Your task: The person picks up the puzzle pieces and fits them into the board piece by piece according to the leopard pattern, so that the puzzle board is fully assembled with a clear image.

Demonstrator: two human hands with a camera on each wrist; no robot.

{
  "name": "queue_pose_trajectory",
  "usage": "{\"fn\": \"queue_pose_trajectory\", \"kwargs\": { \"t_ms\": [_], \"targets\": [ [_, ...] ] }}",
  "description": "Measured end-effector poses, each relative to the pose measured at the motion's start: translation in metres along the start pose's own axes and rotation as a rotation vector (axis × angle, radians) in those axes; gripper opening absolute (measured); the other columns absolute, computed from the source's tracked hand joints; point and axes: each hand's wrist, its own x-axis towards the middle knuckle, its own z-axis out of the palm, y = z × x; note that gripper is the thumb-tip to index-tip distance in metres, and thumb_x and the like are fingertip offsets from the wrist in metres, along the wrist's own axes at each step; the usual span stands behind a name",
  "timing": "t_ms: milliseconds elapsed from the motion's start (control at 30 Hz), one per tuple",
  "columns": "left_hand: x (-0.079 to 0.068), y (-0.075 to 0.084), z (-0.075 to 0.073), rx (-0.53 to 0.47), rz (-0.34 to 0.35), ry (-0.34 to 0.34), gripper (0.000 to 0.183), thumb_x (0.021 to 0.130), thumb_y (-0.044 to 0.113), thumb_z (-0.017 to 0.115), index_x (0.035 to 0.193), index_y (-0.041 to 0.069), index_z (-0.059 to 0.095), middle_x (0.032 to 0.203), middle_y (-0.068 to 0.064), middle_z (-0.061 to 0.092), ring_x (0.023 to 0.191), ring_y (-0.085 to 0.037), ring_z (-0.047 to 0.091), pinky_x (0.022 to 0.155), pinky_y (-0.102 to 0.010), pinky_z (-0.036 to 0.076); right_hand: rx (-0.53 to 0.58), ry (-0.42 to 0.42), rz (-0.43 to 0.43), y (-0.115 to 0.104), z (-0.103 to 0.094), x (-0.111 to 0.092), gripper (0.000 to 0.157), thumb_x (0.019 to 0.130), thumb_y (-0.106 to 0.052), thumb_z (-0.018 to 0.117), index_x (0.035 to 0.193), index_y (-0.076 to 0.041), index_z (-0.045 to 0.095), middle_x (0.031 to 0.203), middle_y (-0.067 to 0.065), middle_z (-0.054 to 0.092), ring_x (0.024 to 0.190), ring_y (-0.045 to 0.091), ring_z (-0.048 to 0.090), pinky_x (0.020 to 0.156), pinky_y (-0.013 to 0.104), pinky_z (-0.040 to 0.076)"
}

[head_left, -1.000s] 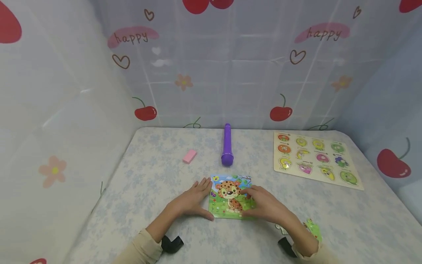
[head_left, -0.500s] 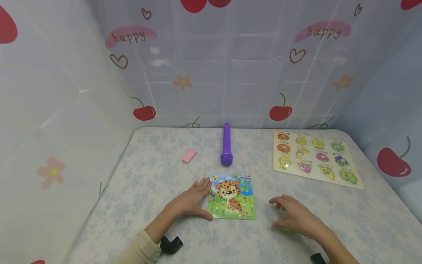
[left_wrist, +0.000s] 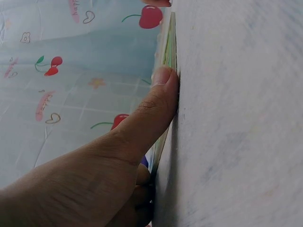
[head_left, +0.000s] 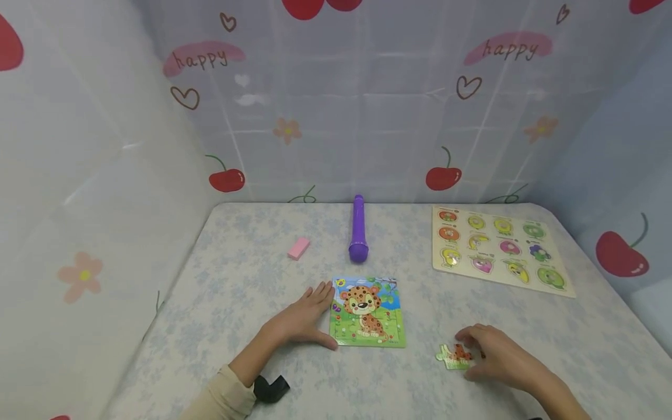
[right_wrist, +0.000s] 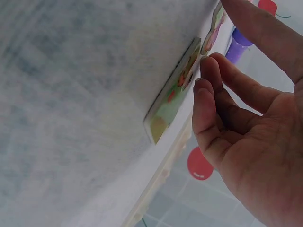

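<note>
In the head view, the leopard jigsaw board (head_left: 367, 312) lies at the middle of the table, its picture facing up. My left hand (head_left: 304, 321) rests at the board's left side with fingers spread; the thumb (left_wrist: 163, 85) touches the board's edge in the left wrist view. My right hand (head_left: 501, 359), fingers bent and thumb apart, is low over the table right of the board. By its fingertips lies a loose jigsaw piece (head_left: 454, 356) with leopard-spotted and green print. The right wrist view also shows a green piece (right_wrist: 173, 97) beside the fingers, hidden under the hand from above.
A purple toy microphone (head_left: 359, 230) lies behind the jigsaw, with a pink block (head_left: 298, 248) to its left. At the back right is a cream fruit-picture board (head_left: 438, 265). A printed curtain (head_left: 336, 116) surrounds the table's back and sides.
My right hand has left the leopard board and moved right to the loose pieces, uncovering the board's right side. My left hand has stayed at the board's left edge.
</note>
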Motion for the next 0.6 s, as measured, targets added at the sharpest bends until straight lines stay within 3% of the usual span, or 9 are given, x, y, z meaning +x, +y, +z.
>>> {"fn": "queue_pose_trajectory", "kwargs": {
  "t_ms": [333, 600],
  "targets": [
    [-0.0008, -0.0004, 0.0006, -0.012, 0.0, 0.0, 0.123, 0.071, 0.068, 0.072, 0.155, 0.001, 0.013, 0.165, -0.014, 0.005, 0.153, -0.029, 0.003, 0.126, -0.046, 0.009, 0.037, -0.011, 0.046, 0.003, 0.0034, 0.002, 0.057, 0.061, -0.022, 0.092, 0.109, -0.007, 0.066, 0.096, -0.001, 0.064, 0.088, 0.014, 0.057, 0.078, 0.037, 0.054],
    [0.0005, -0.0013, 0.002, -0.013, -0.009, 0.0, 0.124, 0.07, 0.07, 0.071, 0.156, 0.003, 0.011, 0.165, -0.011, 0.003, 0.153, -0.026, 0.002, 0.126, -0.044, 0.008, 0.056, 0.001, 0.056, 0.0031, 0.0038, 0.0016, 0.046, 0.064, -0.017, 0.09, 0.103, -0.009, 0.067, 0.087, -0.001, 0.062, 0.081, 0.014, 0.054, 0.071, 0.03, 0.05]
  ]
}}
